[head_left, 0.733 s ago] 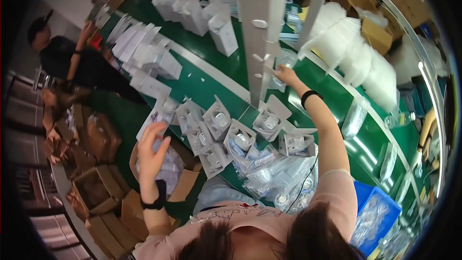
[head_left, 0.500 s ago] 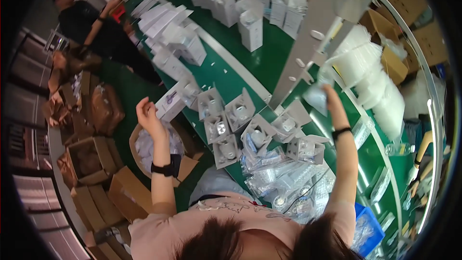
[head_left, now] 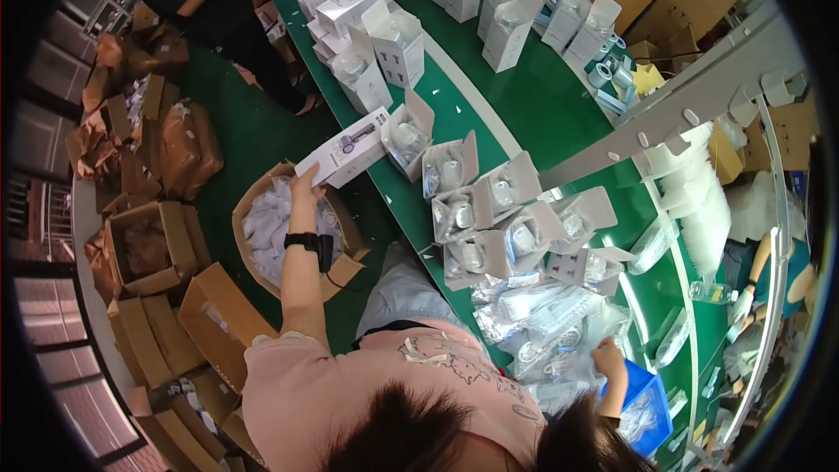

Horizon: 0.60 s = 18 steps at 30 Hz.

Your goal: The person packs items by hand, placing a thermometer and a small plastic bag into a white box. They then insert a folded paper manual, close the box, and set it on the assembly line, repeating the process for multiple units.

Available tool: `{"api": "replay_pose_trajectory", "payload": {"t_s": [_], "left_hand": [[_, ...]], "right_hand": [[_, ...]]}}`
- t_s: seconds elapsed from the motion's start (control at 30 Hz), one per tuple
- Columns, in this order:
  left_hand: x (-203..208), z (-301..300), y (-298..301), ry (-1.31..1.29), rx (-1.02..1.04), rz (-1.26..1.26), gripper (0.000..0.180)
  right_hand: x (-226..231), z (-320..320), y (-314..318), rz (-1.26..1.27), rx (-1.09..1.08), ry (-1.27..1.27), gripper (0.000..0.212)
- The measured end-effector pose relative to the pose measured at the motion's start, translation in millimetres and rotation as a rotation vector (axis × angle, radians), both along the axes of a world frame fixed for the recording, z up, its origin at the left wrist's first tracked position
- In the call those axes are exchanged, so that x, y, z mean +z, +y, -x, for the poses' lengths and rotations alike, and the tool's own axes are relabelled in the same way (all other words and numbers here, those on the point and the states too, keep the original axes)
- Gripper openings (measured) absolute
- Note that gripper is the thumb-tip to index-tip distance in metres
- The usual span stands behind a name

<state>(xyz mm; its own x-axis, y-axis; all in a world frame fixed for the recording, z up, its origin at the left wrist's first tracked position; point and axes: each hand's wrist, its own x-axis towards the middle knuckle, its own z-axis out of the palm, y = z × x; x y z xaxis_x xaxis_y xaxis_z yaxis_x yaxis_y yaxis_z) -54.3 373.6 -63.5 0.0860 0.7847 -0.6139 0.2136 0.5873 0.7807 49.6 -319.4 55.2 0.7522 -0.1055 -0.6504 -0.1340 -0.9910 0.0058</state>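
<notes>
A long white carton (head_left: 343, 150) with a purple device printed on its side sticks out over the table's left edge. Fingers of my left hand (head_left: 306, 192) are closed on its lower end. At its upper end, a bagged part shows between raised flaps. My right hand (head_left: 612, 363), fingers curled, is at the right edge of a pile of clear-bagged parts (head_left: 546, 323); what it pinches, if anything, cannot be made out. Several open white cartons (head_left: 468, 210) with bagged parts inside stand between my hands.
A blue bin (head_left: 642, 411) sits by my right forearm. Below the table's left edge stands a brown carton of white bags (head_left: 280, 227). A grey metal post (head_left: 664, 122) crosses the right side. More filled white cartons (head_left: 511, 31) stand farther back; a person in black (head_left: 201, 0) is at far left.
My left hand has gone from raised and empty to the end of the white carton. My right hand has come back from the post, where a clear bag was by it, to the bagged parts.
</notes>
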Motion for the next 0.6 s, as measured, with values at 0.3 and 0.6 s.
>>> {"api": "replay_pose_trajectory", "payload": {"t_s": [0.3, 0.6], "left_hand": [[71, -26, 13, -0.329, -0.201, -0.367, 0.018], [252, -50, 29, -0.125, -0.813, -1.019, 0.014]], "right_hand": [[24, 26, 71, -0.024, -0.057, -0.378, 0.055], [129, 49, 186, 0.199, -0.363, -0.583, 0.046]]}}
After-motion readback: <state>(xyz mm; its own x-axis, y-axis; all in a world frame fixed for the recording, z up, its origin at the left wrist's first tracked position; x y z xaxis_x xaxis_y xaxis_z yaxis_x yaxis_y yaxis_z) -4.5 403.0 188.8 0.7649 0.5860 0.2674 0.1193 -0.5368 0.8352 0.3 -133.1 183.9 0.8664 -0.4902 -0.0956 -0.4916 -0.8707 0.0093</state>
